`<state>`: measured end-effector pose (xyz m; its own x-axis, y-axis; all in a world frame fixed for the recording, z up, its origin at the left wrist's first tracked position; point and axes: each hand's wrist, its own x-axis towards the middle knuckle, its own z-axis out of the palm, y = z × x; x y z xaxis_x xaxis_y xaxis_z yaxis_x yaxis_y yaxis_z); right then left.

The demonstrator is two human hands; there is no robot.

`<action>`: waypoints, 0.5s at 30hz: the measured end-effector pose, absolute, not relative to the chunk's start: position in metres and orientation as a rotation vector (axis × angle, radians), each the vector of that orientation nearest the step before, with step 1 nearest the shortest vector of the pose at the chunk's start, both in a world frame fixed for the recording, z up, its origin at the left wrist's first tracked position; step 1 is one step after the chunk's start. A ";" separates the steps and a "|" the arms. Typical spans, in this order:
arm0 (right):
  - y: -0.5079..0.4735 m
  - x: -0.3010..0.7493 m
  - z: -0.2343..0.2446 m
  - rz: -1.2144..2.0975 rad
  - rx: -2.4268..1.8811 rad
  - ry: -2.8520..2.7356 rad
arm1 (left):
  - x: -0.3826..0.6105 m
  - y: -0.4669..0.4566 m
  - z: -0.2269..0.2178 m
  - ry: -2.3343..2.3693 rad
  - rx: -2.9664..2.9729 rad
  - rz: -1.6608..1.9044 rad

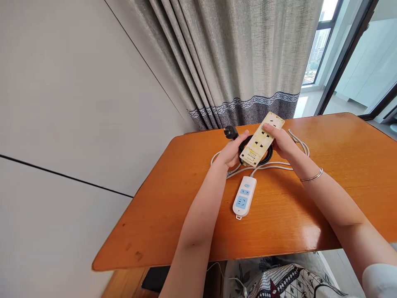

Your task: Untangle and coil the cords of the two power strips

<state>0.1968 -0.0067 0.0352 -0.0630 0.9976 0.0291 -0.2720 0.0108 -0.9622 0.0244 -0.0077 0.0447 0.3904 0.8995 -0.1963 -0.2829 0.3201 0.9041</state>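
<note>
A yellowed, worn power strip (pixel 259 142) is held tilted above the table, its sockets facing up. My right hand (pixel 281 141) is closed on its far end, thumb on the top face. My left hand (pixel 230 153) is closed round the strip's coiled black cord (pixel 268 157) at the near end; some of its fingers are hidden underneath. Beyond my left thumb the black plug (pixel 230 132) sticks out with its pins showing. Below, a smaller white power strip (pixel 245 198) with light blue sockets lies on the table, its white cord (pixel 273 164) looped behind it.
The wooden table (pixel 173 207) has rounded corners. A pale panelled wall (pixel 77 103) runs along the left, and a grey curtain (pixel 248 54) hangs at the far edge. A sliding glass door (pixel 347 54) stands at the right. Below the near edge is patterned fabric (pixel 279 281).
</note>
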 end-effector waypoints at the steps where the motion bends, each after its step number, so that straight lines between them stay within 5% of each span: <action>1: -0.004 0.197 0.033 1.347 -0.957 -1.043 | 0.024 -0.007 0.044 0.813 0.917 0.914; 15: 0.006 0.203 0.024 1.288 -0.959 -0.974 | 0.017 0.003 0.046 0.813 0.768 0.930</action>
